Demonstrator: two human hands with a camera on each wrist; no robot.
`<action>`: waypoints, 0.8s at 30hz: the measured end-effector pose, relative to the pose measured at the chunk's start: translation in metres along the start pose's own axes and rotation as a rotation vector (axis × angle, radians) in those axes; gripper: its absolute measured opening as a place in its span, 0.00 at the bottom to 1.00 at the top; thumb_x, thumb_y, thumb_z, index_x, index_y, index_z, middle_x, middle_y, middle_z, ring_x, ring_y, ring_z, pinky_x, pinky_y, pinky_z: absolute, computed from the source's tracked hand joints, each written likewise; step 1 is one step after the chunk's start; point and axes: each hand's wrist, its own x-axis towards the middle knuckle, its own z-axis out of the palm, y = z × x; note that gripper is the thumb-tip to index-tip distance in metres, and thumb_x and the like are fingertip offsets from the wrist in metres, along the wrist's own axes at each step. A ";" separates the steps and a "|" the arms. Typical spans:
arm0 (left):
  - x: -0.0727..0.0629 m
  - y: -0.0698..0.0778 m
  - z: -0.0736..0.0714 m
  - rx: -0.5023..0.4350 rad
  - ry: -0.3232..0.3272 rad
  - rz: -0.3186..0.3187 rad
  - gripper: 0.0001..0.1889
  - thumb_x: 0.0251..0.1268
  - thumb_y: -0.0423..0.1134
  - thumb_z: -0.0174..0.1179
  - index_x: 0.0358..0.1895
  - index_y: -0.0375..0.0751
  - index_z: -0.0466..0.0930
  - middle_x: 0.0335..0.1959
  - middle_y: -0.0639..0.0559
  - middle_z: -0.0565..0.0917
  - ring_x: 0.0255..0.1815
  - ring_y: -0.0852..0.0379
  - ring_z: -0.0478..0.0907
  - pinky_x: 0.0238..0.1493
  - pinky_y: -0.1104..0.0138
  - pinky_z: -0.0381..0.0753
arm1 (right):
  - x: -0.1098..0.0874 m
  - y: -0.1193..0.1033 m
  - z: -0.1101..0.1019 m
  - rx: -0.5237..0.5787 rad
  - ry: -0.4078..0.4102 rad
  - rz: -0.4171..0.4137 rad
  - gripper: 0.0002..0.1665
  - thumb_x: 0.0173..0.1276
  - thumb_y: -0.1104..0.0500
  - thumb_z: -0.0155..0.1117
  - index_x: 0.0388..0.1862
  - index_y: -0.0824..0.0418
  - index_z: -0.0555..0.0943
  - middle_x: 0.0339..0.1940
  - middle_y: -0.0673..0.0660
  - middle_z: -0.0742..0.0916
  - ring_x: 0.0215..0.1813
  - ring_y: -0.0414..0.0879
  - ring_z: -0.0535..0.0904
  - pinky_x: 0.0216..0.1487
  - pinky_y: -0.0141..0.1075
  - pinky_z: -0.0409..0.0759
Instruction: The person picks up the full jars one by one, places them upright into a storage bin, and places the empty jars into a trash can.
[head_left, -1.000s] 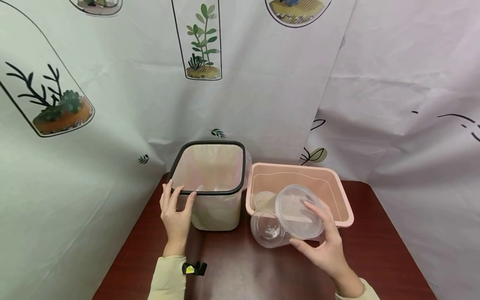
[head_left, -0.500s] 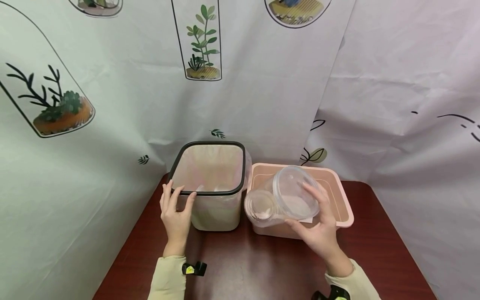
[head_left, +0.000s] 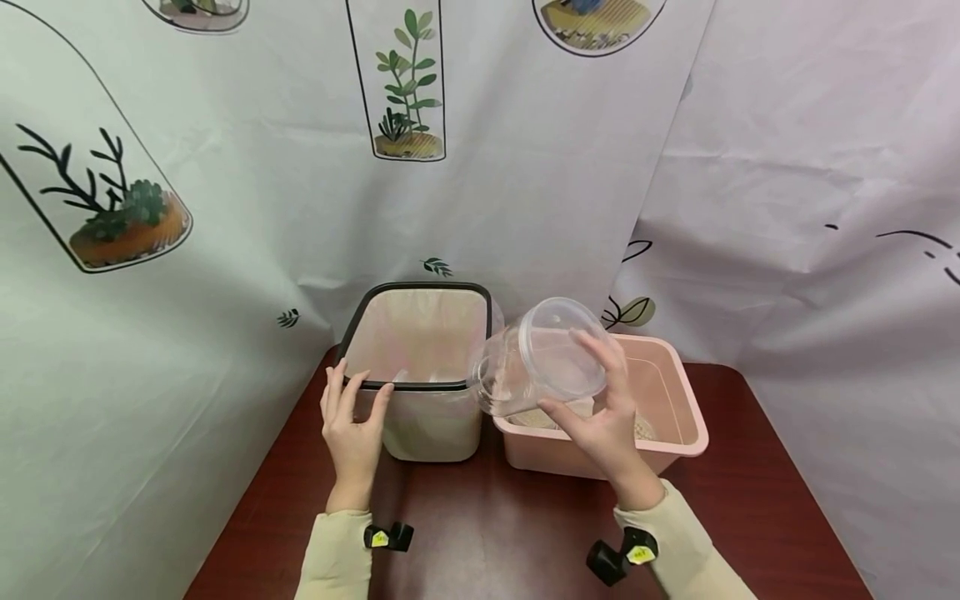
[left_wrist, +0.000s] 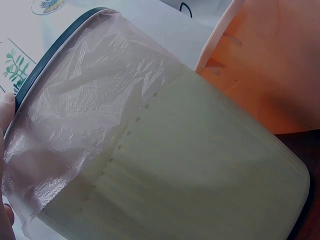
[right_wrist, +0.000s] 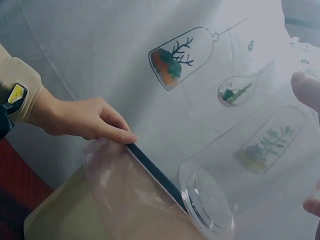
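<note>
In the head view my right hand point(head_left: 611, 421) grips a clear round plastic tub point(head_left: 506, 375) by its wide, rimmed end. The tub lies tilted sideways, its narrower base toward the left, where it overlaps the right edge of the trash bin point(head_left: 431, 429). My left hand point(head_left: 354, 437) holds the front left of the bin's black rim point(head_left: 431, 386) between thumb and fingers. A thin pinkish plastic liner point(left_wrist: 85, 95) hangs folded over the outside of the bin in the left wrist view. The right wrist view shows the tub's base near the black rim.
A pink plastic basin point(head_left: 592, 458) stands right of the bin, with some pale items inside, partly hidden by the tub and my right hand. Both containers are on a dark red-brown table point(head_left: 480, 533). Behind hangs a white cloth point(head_left: 525, 208) printed with plants.
My right hand has lifted the tub up and to the left, from over the basin's front edge toward the bin's right edge. The left hand stays on the rim.
</note>
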 end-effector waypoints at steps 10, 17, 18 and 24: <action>0.001 0.002 0.003 -0.019 0.012 0.003 0.19 0.42 0.30 0.73 0.43 0.35 0.82 0.61 0.40 0.73 0.67 0.43 0.60 0.59 0.45 0.62 | 0.013 0.006 0.017 0.010 -0.067 -0.023 0.44 0.53 0.52 0.73 0.55 0.80 0.63 0.59 0.82 0.63 0.64 0.63 0.60 0.54 0.35 0.72; 0.001 0.005 0.003 -0.018 0.016 0.007 0.19 0.41 0.28 0.73 0.42 0.36 0.83 0.60 0.40 0.73 0.67 0.43 0.60 0.60 0.45 0.62 | 0.024 0.010 0.031 0.000 -0.060 -0.067 0.44 0.53 0.51 0.73 0.54 0.81 0.64 0.58 0.82 0.64 0.63 0.64 0.60 0.56 0.38 0.71; 0.001 0.004 0.003 -0.012 0.012 0.007 0.19 0.42 0.29 0.73 0.42 0.36 0.83 0.60 0.40 0.73 0.67 0.43 0.60 0.60 0.45 0.62 | 0.026 0.011 0.033 -0.008 -0.056 -0.073 0.44 0.53 0.50 0.73 0.53 0.80 0.64 0.59 0.82 0.64 0.63 0.65 0.61 0.56 0.38 0.71; 0.000 0.002 0.002 -0.004 0.019 0.009 0.18 0.43 0.30 0.73 0.42 0.34 0.82 0.61 0.41 0.73 0.67 0.43 0.60 0.61 0.47 0.62 | 0.028 0.029 0.044 -0.075 -0.045 -0.102 0.43 0.52 0.46 0.72 0.56 0.74 0.68 0.61 0.76 0.66 0.63 0.64 0.61 0.56 0.39 0.70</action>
